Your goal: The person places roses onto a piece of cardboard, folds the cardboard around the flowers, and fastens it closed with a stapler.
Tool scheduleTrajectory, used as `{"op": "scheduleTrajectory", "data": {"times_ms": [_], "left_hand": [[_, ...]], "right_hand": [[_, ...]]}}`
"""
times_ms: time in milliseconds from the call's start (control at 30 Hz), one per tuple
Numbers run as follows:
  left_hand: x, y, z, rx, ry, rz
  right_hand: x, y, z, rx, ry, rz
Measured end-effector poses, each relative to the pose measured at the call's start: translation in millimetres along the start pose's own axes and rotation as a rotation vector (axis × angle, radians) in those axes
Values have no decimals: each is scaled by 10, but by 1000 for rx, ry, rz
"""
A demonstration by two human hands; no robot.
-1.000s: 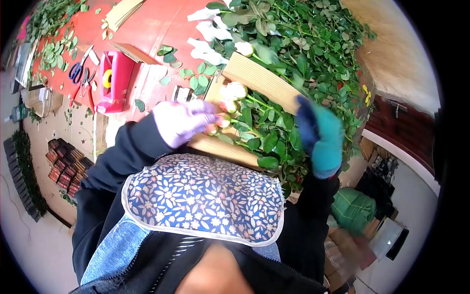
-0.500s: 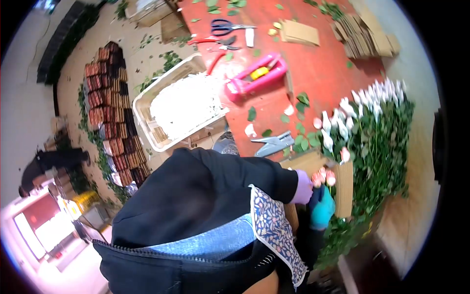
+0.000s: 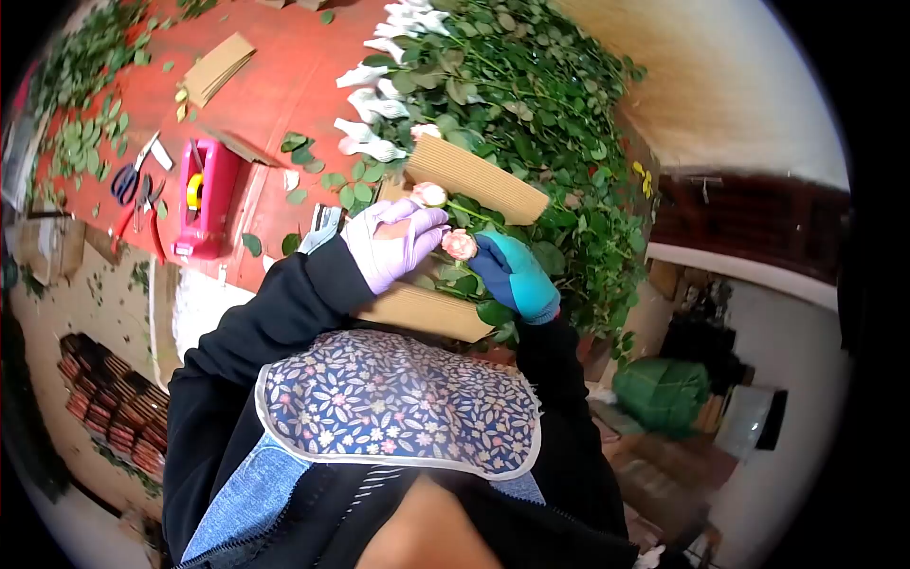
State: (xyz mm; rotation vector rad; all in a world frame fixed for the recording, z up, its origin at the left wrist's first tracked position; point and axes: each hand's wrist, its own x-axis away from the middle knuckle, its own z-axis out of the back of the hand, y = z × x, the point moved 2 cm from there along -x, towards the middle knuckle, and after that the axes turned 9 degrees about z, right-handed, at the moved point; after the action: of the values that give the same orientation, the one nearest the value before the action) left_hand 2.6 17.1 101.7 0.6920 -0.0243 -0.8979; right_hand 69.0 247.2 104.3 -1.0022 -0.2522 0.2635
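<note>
My left hand (image 3: 396, 242), in a thin purple glove, lies over a corrugated cardboard wrap. Its fingers are bent and pressed together beside two pink roses; what they grip is hidden. My right hand (image 3: 517, 273), in a teal and dark blue glove, is closed just below the head of one pink rose (image 3: 460, 244). Another pink rose (image 3: 428, 194) lies above the left fingertips. One cardboard flap (image 3: 479, 180) stands beyond the hands and the near flap (image 3: 431, 312) is in front of them. Green rose stems (image 3: 531, 123) with white-netted heads (image 3: 374, 102) lie beyond.
A grey stapler (image 3: 322, 228) is partly hidden by the left hand. On the red table are a pink tape dispenser (image 3: 209, 204), scissors (image 3: 128, 178), red-handled pliers (image 3: 150, 211), cardboard pieces (image 3: 218, 68) and loose leaves (image 3: 87, 142). A green bundle (image 3: 662, 394) sits at right.
The head view has turned, so the hands and table now appear further left. The left fingers, largely hidden before, now show beside the roses; the right hand remains close to them.
</note>
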Motion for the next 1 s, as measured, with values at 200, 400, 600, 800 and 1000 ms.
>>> {"op": "scheduleTrajectory", "data": {"times_ms": [200, 400, 600, 800, 1000], "left_hand": [[-69, -190, -435, -274, 30, -199], [-86, -276, -653, -277, -104, -148], [-99, -295, -615, -190, -23, -168], [-105, -310, -719, -75, -118, 24], [-141, -213, -717, -106, -239, -48]], "right_hand": [[55, 87, -151, -329, 144, 108], [167, 183, -96, -388, 147, 52], [576, -48, 592, -482, 560, 114], [1948, 3, 2008, -682, 1266, 583], [2925, 289, 2441, -564, 1174, 611]]}}
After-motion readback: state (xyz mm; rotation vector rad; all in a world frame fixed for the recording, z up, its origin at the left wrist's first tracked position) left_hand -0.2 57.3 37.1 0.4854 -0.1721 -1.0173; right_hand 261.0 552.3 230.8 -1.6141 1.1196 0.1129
